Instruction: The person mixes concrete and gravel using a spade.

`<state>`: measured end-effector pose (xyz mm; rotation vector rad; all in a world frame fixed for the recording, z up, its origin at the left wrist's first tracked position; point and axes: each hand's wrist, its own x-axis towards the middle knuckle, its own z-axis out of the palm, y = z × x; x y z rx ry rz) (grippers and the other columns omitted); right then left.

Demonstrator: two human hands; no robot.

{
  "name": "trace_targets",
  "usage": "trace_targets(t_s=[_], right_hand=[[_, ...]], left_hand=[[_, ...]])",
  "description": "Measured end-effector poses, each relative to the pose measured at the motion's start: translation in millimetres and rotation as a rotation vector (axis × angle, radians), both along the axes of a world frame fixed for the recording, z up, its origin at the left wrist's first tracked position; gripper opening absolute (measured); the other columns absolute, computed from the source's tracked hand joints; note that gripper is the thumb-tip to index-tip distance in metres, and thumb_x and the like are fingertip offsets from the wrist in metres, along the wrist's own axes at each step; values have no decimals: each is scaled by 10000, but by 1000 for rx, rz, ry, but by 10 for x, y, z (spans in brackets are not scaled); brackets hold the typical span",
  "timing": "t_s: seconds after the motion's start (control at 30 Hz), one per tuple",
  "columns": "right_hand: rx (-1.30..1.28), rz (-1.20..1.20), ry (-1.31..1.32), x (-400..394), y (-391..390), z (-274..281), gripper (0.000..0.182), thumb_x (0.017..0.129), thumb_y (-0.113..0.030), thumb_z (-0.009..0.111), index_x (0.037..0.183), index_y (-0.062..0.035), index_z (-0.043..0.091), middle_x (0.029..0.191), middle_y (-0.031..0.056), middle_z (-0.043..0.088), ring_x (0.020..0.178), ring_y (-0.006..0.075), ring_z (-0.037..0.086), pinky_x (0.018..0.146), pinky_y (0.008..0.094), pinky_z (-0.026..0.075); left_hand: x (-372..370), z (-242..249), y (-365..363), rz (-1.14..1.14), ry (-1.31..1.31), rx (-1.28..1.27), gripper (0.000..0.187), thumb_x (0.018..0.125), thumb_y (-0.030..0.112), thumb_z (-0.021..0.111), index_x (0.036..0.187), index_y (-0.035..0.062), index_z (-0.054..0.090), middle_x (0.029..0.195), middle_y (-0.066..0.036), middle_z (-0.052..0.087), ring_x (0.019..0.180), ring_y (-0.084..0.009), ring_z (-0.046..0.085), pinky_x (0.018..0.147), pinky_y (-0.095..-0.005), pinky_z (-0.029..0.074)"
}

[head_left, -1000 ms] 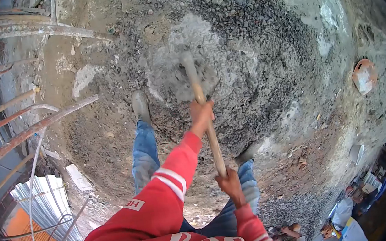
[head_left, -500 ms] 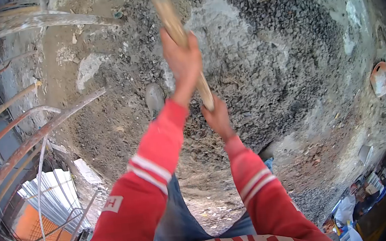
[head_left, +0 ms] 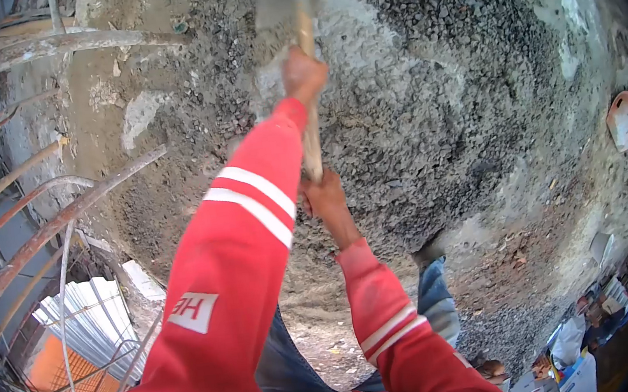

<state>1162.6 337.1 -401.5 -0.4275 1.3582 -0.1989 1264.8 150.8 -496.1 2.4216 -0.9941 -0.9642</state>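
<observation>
Both my hands grip a hoe [head_left: 304,25] by its pale wooden handle. My left hand [head_left: 304,74] is wrapped round the handle nearer the head. Close to the handle's lower end, my right hand [head_left: 324,195] is closed on it. The hoe's flat grey blade [head_left: 275,5] is blurred and sticks out to the left at the far end. It is over the gravel and wet grey mix; whether it touches cannot be told. Spread beneath the hoe and around my hands is a heap of grey mix [head_left: 401,138].
Dark gravel [head_left: 455,6] lies at the upper right. Wooden poles [head_left: 79,201] jut in from the left, above a corrugated metal sheet [head_left: 94,317]. A dusty orange hard-hat-like object [head_left: 626,122] sits at the far right. Bags and clutter [head_left: 571,341] lie lower right.
The hoe has swung to a more upright line in view, its head now visible at the top. My left hand moved slightly up and right; my right hand moved left and slightly down.
</observation>
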Motion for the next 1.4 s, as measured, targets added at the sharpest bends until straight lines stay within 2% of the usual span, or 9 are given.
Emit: trace_targets(t_s=[0.07, 0.23, 0.5, 0.73, 0.93, 1.07, 1.13, 1.33, 1.4], right_hand=[[124, -165, -24, -233, 305, 118, 123, 816, -77, 593, 876, 7, 527, 551, 43, 506, 398, 126, 467, 350, 282, 378], [166, -119, 14, -707, 1188, 232, 99, 807, -74, 604, 847, -4, 547, 574, 69, 545, 410, 148, 505, 368, 313, 403], [-597, 167, 332, -233, 663, -40, 269, 766, -79, 640, 1005, 35, 594, 751, 236, 628, 662, 376, 634, 640, 426, 498], [-361, 293, 202, 393, 142, -851, 302, 750, -99, 643, 1009, 47, 589, 815, 287, 645, 788, 427, 654, 697, 436, 515], [-206, 328, 378, -3, 603, -100, 338, 748, -169, 645, 992, 59, 594, 902, 309, 651, 884, 486, 636, 770, 490, 521], [56, 214, 228, -501, 323, 523, 238, 776, -128, 635, 927, 52, 593, 727, 181, 642, 584, 277, 660, 488, 389, 502], [101, 81, 91, -849, 284, 700, 106, 797, -86, 614, 813, 2, 556, 589, 31, 522, 467, 126, 486, 408, 312, 407], [61, 226, 76, -2061, 638, 1768, 119, 784, -71, 637, 829, -2, 551, 564, 19, 498, 447, 102, 435, 412, 300, 336], [-171, 392, 214, -2574, 1300, 1713, 160, 786, -113, 634, 854, 17, 570, 673, 156, 562, 531, 266, 520, 503, 394, 413]], left_hand=[[-416, 47, 344, -69, 17, 121, 505, 747, 136, 676, 1185, -2, 466, 987, -288, 652, 942, -453, 641, 844, -493, 520], [-845, 348, 1257, -12, 147, 91, 509, 756, 167, 693, 1182, 31, 451, 958, -278, 653, 903, -460, 639, 798, -500, 524], [-182, 1290, 816, 102, 232, -382, 366, 784, 126, 658, 1092, 9, 499, 835, -258, 634, 805, -452, 643, 700, -486, 503], [554, 41, 201, 190, -15, -260, 377, 746, 121, 667, 1072, -21, 544, 846, -245, 655, 797, -406, 666, 709, -466, 523], [116, -9, 644, 186, 67, 291, 433, 722, 132, 669, 1114, -31, 584, 1001, -272, 671, 955, -398, 671, 822, -453, 545], [-317, -192, 864, 221, 230, 388, 422, 718, 151, 682, 1084, -40, 595, 989, -250, 681, 920, -371, 685, 795, -442, 554], [-499, -89, 898, 208, 160, 395, 413, 722, 151, 681, 1076, -46, 595, 967, -239, 687, 875, -355, 697, 744, -439, 565], [-1497, 1274, 1325, 465, 454, 92, 199, 797, 81, 619, 925, -63, 566, 657, -119, 614, 473, -227, 604, 433, -380, 493], [-1920, 1506, 1702, 451, 485, 110, 229, 804, 61, 617, 998, -21, 528, 667, -118, 602, 469, -224, 602, 420, -369, 480]])
